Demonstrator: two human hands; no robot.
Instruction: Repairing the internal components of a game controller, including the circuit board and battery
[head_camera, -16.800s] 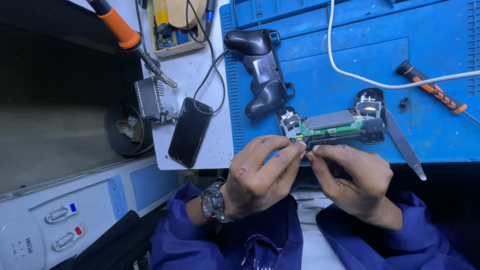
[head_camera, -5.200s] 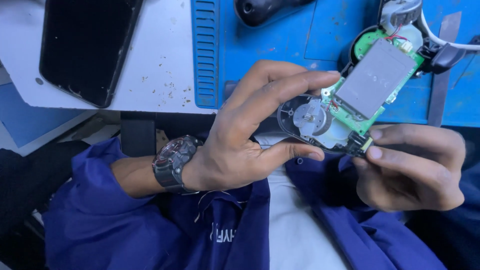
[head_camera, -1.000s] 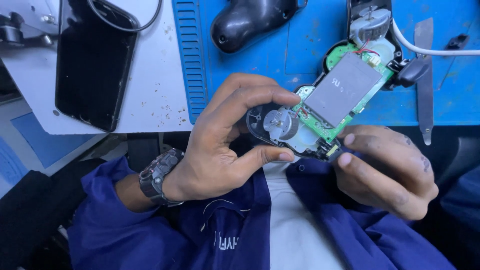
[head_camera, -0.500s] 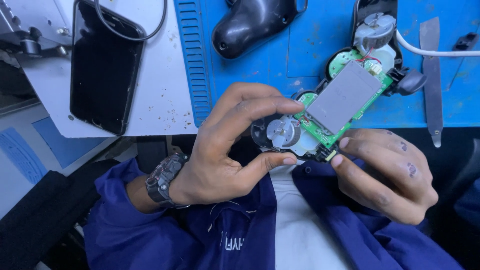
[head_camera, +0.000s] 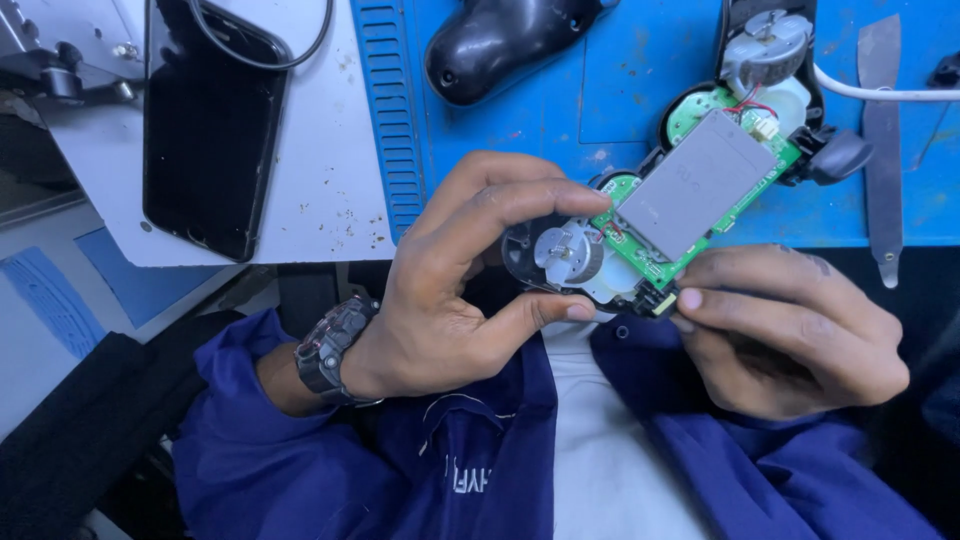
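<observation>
An opened game controller shows a green circuit board, a grey battery pack and two round silver motors. My left hand, with a wristwatch, pinches its near end around one motor with thumb and fingers. My right hand grips the board's lower edge at a small black part. The controller's far end lies over the blue work mat.
A black controller shell lies on the mat at the top. A black phone with a cable rests on the white bench at left. Flat metal pry tool and a white cable lie at right.
The view has shifted slightly and my hands have drawn the controller a little nearer to me. Both hands keep the same hold on it.
</observation>
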